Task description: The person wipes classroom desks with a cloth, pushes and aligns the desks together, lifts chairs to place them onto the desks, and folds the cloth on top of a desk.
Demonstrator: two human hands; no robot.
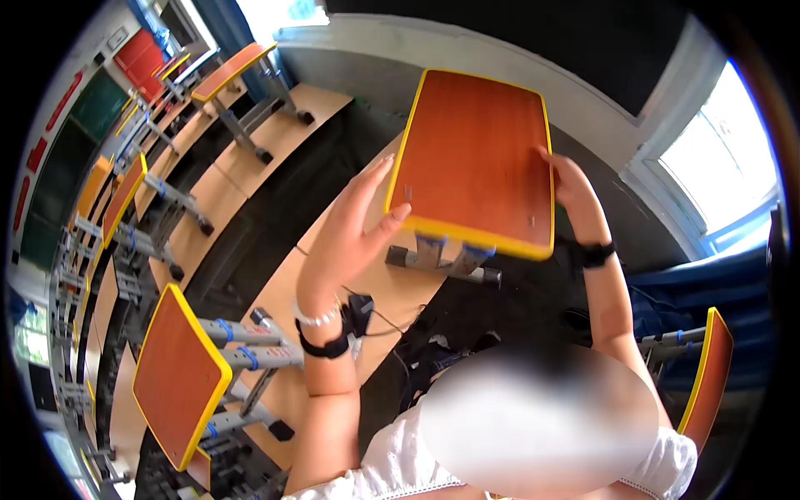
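A stool with a red-brown wooden seat, yellow edging and grey metal legs is in front of me, its feet over the pale desk top. My left hand is at the seat's left side, fingers stretched and apart, the thumb over the near left corner. On the opposite side, my right hand has its fingers extended, one fingertip overlapping the right edge. Neither hand is wrapped round the seat; how firmly they touch it cannot be told. The seat's near edge is slightly blurred.
Another stool lies on its side at the left, legs pointing right. More stools rest on long desks. A stool is at my right, by a blue curtain. A black device with a cable is near my left wrist.
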